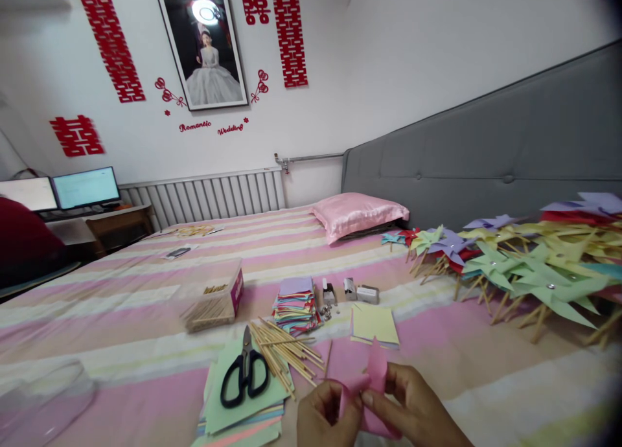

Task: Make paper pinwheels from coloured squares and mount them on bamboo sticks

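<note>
Closest of all, at the lower edge of the view, a pink paper piece (375, 369) is gripped by both hands. The left hand (321, 414) is pinched shut on its lower left fold and the right hand (418, 413) on its lower right part, so the paper's pointed flap is held upright between and just above them. The hands are held just over the bed (486, 369), whose striped sheet is seen beneath. Just left of the left hand, black-handled scissors (244, 376) are laid on a green sheet (214, 414) that tops a loose pile of coloured papers. A bundle of wooden sticks (286, 355) is spread just ahead of that hand, near the pink paper but apart from it. Ahead of the hands, a stack of coloured paper (296, 304), a few small metal boxes (350, 290) and some yellow sheets (375, 322) are set close together. A box of sticks (216, 303) is placed further ahead and to the left. Far to the right of the right hand, a heap of paper pinwheels (529, 265) is banked along the grey headboard (486, 149), well apart from the hands. Between that heap and the right hand a broad stretch of sheet lies open, while the left side is crowded by scissors, papers and sticks. The bed's far edge is seen well ahead and to the left.
</note>
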Action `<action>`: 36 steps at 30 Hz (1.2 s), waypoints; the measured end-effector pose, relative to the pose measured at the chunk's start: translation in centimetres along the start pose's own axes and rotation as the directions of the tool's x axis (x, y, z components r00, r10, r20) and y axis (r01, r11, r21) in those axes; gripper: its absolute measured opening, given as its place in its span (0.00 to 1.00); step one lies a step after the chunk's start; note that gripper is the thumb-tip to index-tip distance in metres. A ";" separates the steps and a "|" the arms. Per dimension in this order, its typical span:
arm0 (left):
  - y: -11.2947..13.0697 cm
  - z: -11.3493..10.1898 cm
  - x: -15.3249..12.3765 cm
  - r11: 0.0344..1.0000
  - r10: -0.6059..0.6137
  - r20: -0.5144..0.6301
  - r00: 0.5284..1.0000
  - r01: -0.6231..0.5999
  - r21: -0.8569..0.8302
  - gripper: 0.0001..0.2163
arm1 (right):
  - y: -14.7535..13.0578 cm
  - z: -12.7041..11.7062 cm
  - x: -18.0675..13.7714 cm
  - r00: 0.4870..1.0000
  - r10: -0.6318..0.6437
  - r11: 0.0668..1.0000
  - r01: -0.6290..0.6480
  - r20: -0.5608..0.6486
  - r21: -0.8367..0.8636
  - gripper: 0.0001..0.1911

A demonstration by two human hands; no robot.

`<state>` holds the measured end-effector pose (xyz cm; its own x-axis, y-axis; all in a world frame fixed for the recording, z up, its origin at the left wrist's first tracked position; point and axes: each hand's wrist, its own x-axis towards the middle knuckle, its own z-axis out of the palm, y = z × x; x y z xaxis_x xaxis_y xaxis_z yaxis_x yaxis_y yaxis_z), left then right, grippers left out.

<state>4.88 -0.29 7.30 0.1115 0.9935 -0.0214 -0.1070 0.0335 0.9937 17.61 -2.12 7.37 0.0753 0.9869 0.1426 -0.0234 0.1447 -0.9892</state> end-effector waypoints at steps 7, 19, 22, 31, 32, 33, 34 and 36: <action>1.4 -0.8 0.1 0.999 0.036 0.044 0.998 -0.036 -0.009 0.15 | -1.0 -0.1 0.1 0.998 0.058 0.991 -0.062 0.036 0.122 0.12; 3.7 -6.7 1.6 0.436 0.127 -0.152 0.980 0.082 0.896 0.16 | 0.4 -1.2 1.3 0.980 0.190 0.877 -0.145 -0.054 0.458 0.16; 3.5 -4.9 1.5 0.310 0.131 -0.070 0.989 0.026 0.950 0.15 | -0.2 -1.3 1.1 0.978 0.199 0.859 -0.146 -0.057 0.492 0.15; 0.9 -1.4 3.2 0.164 0.194 0.017 0.981 -0.050 0.985 0.12 | -1.0 -1.7 1.0 0.970 0.228 0.856 -0.158 -0.085 0.492 0.14; 0.6 -1.4 3.4 0.161 0.196 0.011 0.981 -0.043 0.986 0.12 | -1.0 -1.8 1.0 0.969 0.231 0.854 -0.160 -0.085 0.496 0.15; 0.3 -1.4 3.5 0.164 0.196 0.000 0.981 -0.033 0.986 0.12 | -1.0 -1.8 1.1 0.970 0.230 0.850 -0.159 -0.082 0.502 0.15; 0.1 -1.4 3.6 0.172 0.195 -0.014 0.981 -0.020 0.985 0.12 | -1.0 -1.8 1.1 0.971 0.226 0.848 -0.156 -0.080 0.507 0.15; 0.0 -1.4 3.8 0.206 0.194 -0.039 0.980 -0.002 0.978 0.11 | -1.0 -1.8 1.2 0.973 0.220 0.840 -0.152 -0.071 0.521 0.15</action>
<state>3.89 3.66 7.08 0.0498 0.9847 0.1671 0.9444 -0.1009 0.3128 19.49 -1.25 8.44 0.1388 0.9870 -0.0813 -0.5509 0.0087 -0.8345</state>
